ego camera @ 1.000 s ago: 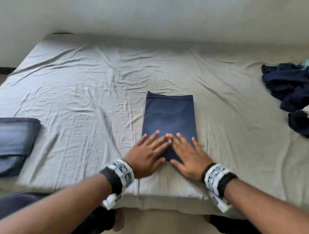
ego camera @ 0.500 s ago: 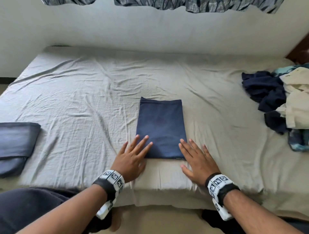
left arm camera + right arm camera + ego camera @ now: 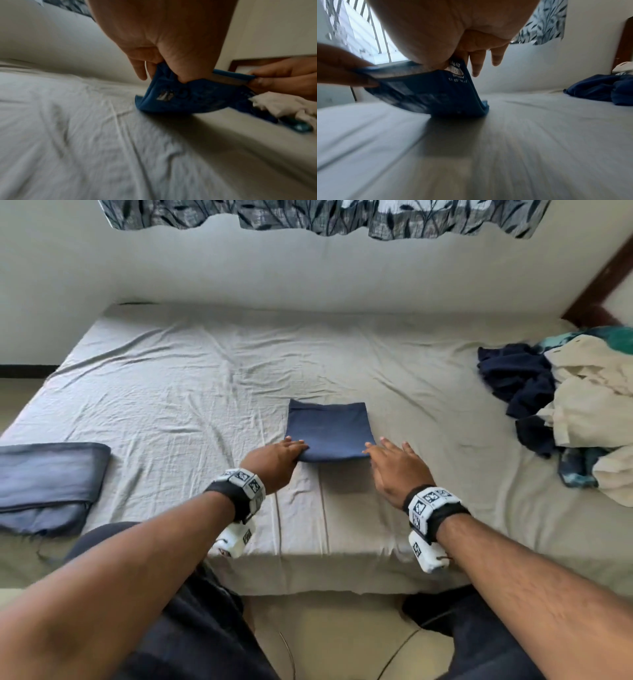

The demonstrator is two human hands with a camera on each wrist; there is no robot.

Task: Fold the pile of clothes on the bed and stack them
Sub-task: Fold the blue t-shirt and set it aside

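Observation:
A folded navy garment (image 3: 329, 431) lies in the middle of the bed, its near edge lifted off the sheet. My left hand (image 3: 281, 457) pinches the near left corner of the navy garment (image 3: 180, 97). My right hand (image 3: 394, 463) pinches the near right corner of the navy garment (image 3: 436, 94), where a printed label shows. Each wrist view shows the other hand at the far end of the raised edge. A heap of unfolded clothes (image 3: 575, 405), dark blue, cream and teal, lies at the bed's right side.
A folded grey-blue piece (image 3: 44, 484) rests at the bed's left near corner. The beige sheet (image 3: 205, 392) is wrinkled. A wall and a patterned curtain (image 3: 325, 215) stand behind the bed. A dark wooden frame (image 3: 599, 289) is at the far right.
Both hands moved from lying flat on and beside the garment's near end to pinching its near corners and lifting that edge away from me. The head view tilted up.

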